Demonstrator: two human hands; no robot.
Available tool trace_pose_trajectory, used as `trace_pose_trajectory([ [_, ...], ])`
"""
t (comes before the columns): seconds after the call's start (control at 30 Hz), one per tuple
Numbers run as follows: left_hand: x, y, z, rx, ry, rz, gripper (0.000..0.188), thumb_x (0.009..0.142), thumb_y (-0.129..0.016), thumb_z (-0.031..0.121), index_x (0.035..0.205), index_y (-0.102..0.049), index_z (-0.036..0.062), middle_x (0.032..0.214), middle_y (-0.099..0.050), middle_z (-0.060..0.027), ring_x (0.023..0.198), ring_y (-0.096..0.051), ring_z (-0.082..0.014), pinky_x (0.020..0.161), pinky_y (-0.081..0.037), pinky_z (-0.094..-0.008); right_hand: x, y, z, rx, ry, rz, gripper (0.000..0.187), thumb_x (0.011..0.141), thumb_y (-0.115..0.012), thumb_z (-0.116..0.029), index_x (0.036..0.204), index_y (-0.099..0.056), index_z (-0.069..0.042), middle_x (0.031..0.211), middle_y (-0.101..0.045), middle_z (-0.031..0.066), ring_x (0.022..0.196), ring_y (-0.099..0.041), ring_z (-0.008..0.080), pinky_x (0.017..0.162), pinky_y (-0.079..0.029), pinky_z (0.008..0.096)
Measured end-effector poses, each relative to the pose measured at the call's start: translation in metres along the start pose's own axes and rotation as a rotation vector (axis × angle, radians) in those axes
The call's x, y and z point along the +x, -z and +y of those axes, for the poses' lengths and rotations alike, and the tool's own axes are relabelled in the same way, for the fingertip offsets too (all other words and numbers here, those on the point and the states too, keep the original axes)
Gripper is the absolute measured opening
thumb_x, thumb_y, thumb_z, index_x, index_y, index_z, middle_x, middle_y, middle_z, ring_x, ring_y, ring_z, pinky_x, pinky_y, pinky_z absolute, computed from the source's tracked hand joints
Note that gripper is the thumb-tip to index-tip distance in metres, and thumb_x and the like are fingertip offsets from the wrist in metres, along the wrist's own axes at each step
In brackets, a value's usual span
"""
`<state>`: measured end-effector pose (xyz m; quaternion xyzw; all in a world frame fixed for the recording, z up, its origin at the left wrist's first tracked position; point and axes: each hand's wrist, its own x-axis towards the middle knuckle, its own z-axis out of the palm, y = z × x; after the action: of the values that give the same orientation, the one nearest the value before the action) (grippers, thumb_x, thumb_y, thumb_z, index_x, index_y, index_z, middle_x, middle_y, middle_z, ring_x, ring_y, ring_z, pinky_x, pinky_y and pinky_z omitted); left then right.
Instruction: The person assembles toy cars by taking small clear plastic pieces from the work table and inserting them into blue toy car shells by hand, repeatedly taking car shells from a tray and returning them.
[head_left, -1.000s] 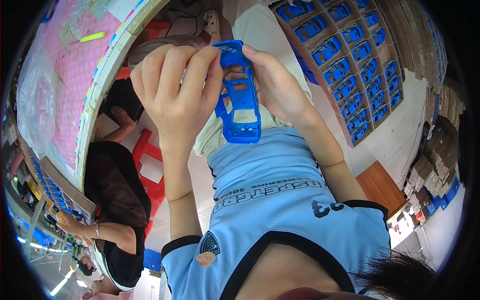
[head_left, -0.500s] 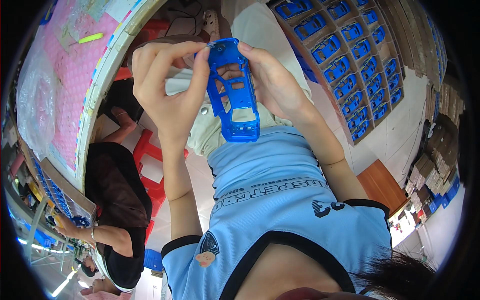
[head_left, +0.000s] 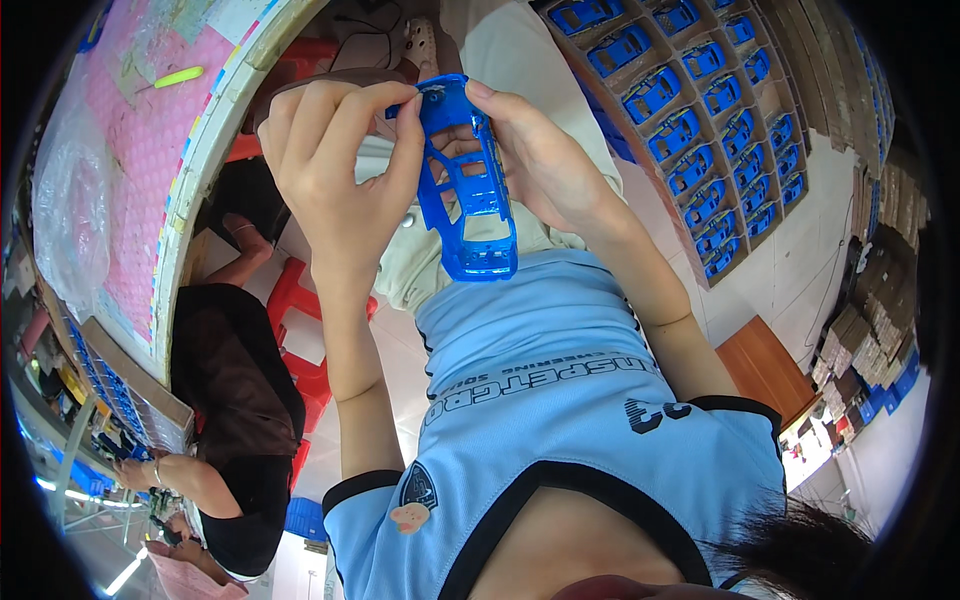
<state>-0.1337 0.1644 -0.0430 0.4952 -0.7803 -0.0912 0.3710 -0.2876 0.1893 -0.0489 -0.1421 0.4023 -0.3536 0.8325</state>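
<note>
A blue plastic toy car body shell [head_left: 470, 190] with cut-out windows hangs in front of my waist, its open inside toward me. My right hand [head_left: 550, 165] grips it from the right, the thumb on its far right edge and the fingers behind, showing through the openings. At the far left corner of the shell, my left hand [head_left: 345, 170] has thumb and forefinger closed in a pinch. A bit of blue shows beside those fingertips; what lies between them is too small to make out.
On the right stands a divided cardboard tray [head_left: 690, 130] with blue car bodies in its cells. At the left, a pink-covered table [head_left: 130, 150] bears a yellow-green handled tool [head_left: 180, 76] and a clear plastic bag [head_left: 75, 210]. A co-worker [head_left: 235, 400] sits beside a red stool [head_left: 295, 320].
The car body and both my hands have shifted slightly left, and the shell has tilted a little. My grip looks the same. The co-worker's arm and head have moved.
</note>
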Motion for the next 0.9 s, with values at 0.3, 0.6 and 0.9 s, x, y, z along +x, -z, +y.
trace_pose_trajectory([
  [0.3,0.002,-0.004,0.009,0.382,-0.304,-0.088,0.018,0.066,-0.063,0.011,0.083,-0.059,0.0085,0.082,-0.052,-0.0008,0.084,-0.051,-0.0175,0.075,-0.036,-0.0335,0.005,0.000,0.006,0.003,0.024,0.047,0.038,0.092,-0.043,-0.043,0.099,-0.054,-0.007,0.082,-0.055,0.0037,0.074,-0.054,0.0107,0.064,-0.049,0.0251],
  [0.6,0.002,-0.005,0.022,0.468,-0.220,-0.133,0.012,0.066,-0.061,0.011,0.076,-0.056,0.0086,0.078,-0.050,-0.0019,0.082,-0.049,-0.0182,0.075,-0.035,-0.0339,0.007,-0.001,0.007,-0.156,0.191,0.105,0.035,0.092,-0.041,-0.037,0.099,-0.053,-0.005,0.079,-0.054,0.0028,0.068,-0.053,0.0100,0.060,-0.047,0.0233],
  [0.9,0.005,-0.007,0.022,0.416,-0.183,-0.031,0.011,0.070,-0.064,0.013,0.072,-0.054,0.0083,0.073,-0.049,-0.0025,0.079,-0.049,-0.0191,0.071,-0.034,-0.0341,0.014,0.004,0.003,-0.457,0.338,0.119,0.030,0.091,-0.045,-0.026,0.093,-0.060,0.000,0.073,-0.058,0.0044,0.066,-0.054,0.0095,0.060,-0.047,0.0229],
])
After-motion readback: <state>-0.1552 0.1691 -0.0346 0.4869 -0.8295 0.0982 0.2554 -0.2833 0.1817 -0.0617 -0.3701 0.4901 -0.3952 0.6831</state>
